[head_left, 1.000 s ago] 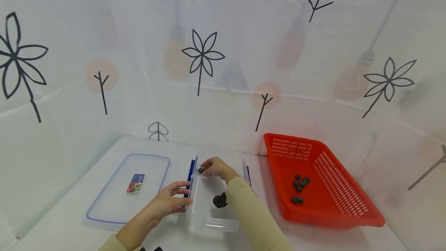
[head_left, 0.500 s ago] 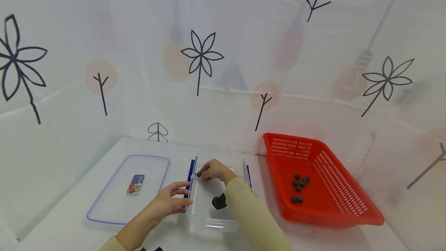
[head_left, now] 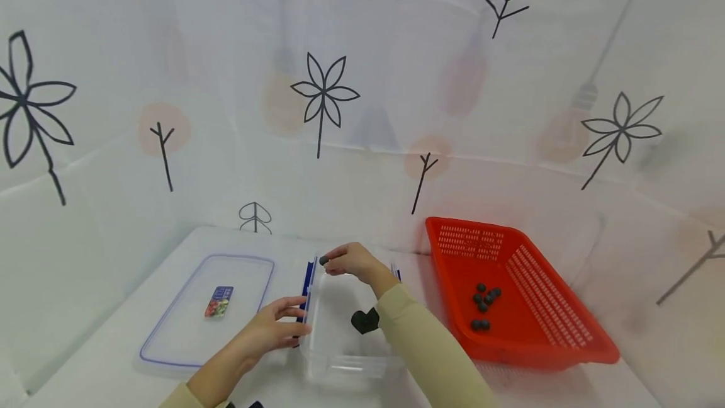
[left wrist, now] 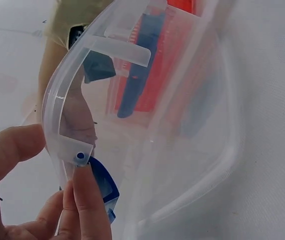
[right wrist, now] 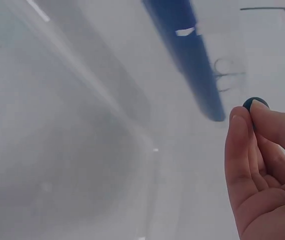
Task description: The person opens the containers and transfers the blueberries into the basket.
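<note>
My right hand point(head_left: 355, 261) pinches a small dark grey ball point(head_left: 324, 260) between thumb and fingertips, over the far left corner of a clear plastic box point(head_left: 340, 357). In the right wrist view the ball point(right wrist: 257, 103) shows at the fingertips, beside a blue clasp point(right wrist: 190, 60) of the box. My left hand point(head_left: 274, 328) touches the box's left side with spread fingers. In the left wrist view its fingertips point(left wrist: 85, 175) rest at a rim corner by another blue clasp point(left wrist: 102, 180).
A red perforated basket point(head_left: 544, 250) with several dark balls point(head_left: 488, 294) stands right of the box. A clear lid point(head_left: 187, 326) with a blue edge and a colourful label lies on the left. A patterned white cloth hangs behind. A dark heart-shaped piece point(head_left: 364, 321) shows by the right cuff.
My right hand, still pinching the ball, first came slightly nearer, then rose and moved away toward the box's far left corner. The left hand stays at the box's side.
</note>
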{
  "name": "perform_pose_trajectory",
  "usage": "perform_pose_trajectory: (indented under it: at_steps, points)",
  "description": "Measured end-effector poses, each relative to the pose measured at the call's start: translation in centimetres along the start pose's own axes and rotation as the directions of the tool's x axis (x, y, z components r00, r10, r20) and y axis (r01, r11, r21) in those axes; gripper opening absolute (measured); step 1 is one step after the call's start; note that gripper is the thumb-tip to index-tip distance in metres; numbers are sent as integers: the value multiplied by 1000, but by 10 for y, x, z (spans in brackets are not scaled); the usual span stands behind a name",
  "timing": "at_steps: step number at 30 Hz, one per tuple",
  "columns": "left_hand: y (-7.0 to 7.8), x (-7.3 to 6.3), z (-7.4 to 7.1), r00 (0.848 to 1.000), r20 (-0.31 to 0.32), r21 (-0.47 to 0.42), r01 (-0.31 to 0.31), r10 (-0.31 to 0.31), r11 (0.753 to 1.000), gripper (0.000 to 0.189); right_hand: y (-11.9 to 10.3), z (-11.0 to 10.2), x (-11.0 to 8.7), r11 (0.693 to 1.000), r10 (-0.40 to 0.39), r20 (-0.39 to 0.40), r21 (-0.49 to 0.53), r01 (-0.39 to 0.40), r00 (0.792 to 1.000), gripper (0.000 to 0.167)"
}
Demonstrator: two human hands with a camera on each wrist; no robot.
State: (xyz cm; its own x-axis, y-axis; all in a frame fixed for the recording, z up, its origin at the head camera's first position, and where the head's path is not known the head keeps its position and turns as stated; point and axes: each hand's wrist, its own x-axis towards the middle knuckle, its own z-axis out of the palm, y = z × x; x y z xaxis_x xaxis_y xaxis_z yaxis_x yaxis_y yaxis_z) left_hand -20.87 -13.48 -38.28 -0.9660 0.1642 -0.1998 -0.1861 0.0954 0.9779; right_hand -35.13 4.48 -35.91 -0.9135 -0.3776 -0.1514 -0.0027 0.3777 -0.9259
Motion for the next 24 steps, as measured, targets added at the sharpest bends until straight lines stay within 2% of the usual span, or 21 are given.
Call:
perform_pose_trajectory:
  at_steps: [6,13,19,24]
  points:
    - [2,3,-2,1000,-15,11,1,-1,1000,64,-17,-11,-13,999,-29,-13,24,30,999,27]
    - [2,5,2,997,-56,16,48,-47,999,63,-22,-22,-36,999,-36,-25,40,37,999,27]
    - [0,3,2,998,-49,12,27,-27,1000,63,-18,-36,-52,998,-60,-6,25,60,998,29]
    - [0,3,1,999,-32,7,6,-5,1000,63,-21,-53,-67,996,-84,-46,22,85,995,27]
